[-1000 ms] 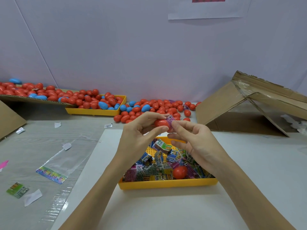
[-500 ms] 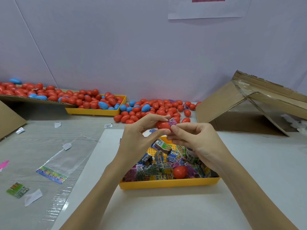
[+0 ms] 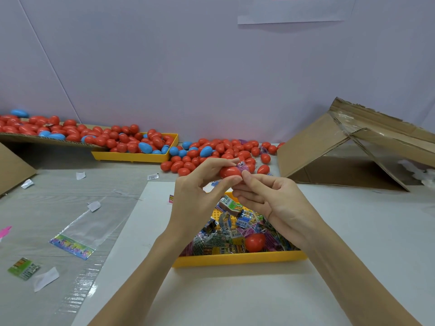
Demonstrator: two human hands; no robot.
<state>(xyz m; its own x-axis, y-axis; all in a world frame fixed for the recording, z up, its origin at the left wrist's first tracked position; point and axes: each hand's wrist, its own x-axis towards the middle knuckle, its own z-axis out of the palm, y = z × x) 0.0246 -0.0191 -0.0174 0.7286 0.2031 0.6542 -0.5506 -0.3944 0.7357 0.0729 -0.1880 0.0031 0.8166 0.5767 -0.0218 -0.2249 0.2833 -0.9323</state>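
My left hand (image 3: pixel 200 196) holds a red plastic egg half (image 3: pixel 229 171) between thumb and fingers, above the near yellow tray (image 3: pixel 237 258). A small purple packet (image 3: pixel 242 166) sticks out of the egg's right end. My right hand (image 3: pixel 270 198) touches that end, thumb and forefinger pinched at the packet. The tray holds several colourful small packets (image 3: pixel 226 229) and one red egg half (image 3: pixel 254 241).
A heap of red and blue eggs (image 3: pixel 219 154) lies at the back, beside a second yellow tray (image 3: pixel 134 156) and a cardboard sheet (image 3: pixel 47 140) loaded with more. A collapsed cardboard box (image 3: pixel 348 149) stands at the right. Plastic bags (image 3: pixel 80 234) and paper scraps lie at the left.
The right hand's fingers have pushed the purple packet further into the red egg half. Both hands stay in about the same place.
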